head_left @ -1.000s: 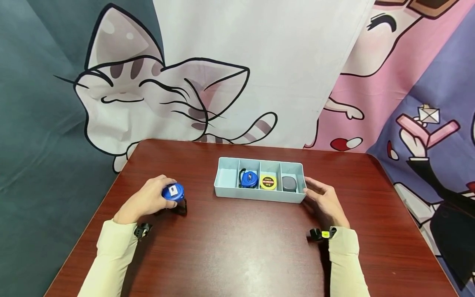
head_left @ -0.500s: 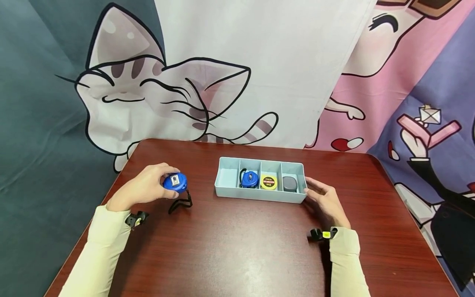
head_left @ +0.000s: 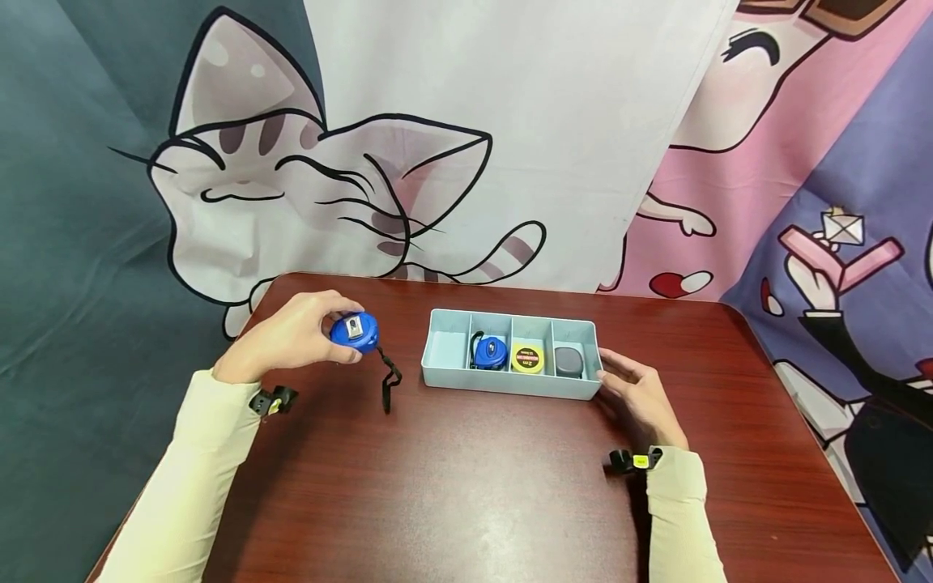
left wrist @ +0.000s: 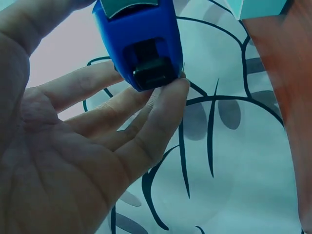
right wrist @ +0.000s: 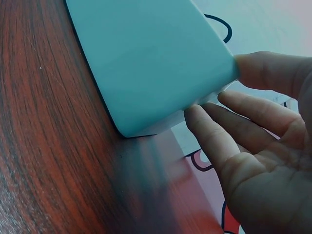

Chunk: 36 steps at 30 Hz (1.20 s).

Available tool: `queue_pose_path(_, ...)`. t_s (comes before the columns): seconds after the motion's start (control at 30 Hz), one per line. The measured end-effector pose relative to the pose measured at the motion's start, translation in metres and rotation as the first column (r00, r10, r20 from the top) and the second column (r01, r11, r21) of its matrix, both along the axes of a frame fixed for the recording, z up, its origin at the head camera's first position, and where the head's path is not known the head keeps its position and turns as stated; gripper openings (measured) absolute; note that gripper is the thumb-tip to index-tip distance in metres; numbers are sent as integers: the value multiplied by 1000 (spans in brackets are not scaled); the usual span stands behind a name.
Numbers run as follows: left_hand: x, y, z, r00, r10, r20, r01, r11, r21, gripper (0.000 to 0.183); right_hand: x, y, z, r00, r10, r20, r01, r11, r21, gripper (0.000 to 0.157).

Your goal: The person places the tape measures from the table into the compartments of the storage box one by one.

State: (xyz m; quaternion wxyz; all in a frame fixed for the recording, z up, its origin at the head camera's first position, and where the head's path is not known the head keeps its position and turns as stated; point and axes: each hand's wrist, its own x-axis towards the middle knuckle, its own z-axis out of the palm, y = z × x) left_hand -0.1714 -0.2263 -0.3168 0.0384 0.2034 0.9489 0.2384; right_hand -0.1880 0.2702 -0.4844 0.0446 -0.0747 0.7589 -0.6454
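Note:
My left hand (head_left: 299, 336) grips a blue tape measure (head_left: 355, 332) between thumb and fingers, raised above the table to the left of the box. From it a black wrist strap (head_left: 389, 380) dangles. Close up, the left wrist view shows the blue case (left wrist: 146, 29) at the fingertips. A pale blue divided box (head_left: 510, 387) stands on the table. My right hand (head_left: 645, 397) touches its right end with fairly straight fingers; in the right wrist view, fingertips (right wrist: 197, 114) rest against the box's end wall and the thumb meets its rim.
The box's compartments hold, from left to right after a bare one (head_left: 448, 344), another blue tape measure (head_left: 492, 351) with a strap, a round yellow tape measure (head_left: 527, 358) and a dark grey rounded item (head_left: 568, 361). A brown wooden table (head_left: 452, 486) lies below; a cartoon curtain hangs behind.
My left hand has lifted the blue tape measure up and a little to the right; its strap now hangs free. The right hand and the box have stayed in place.

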Motion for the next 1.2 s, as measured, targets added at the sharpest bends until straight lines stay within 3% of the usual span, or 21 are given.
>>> queue_pose_path(0.47,-27,17,18,999,-7,49,7,1000,-5,62,0,2,-3,1000,10,-7,-10,1000,-7,54)
queue_pose_path(0.8,-44,37,24,1000,-2,27,1,999,41,62,-1,0,-3,1000,6,2,-6,1000,8,53)
queue_pose_path(1.2,-64,57,42,1000,-29,5,28,998,54,62,-2,0,-3,1000,-1,6,1,1000,-2,52)
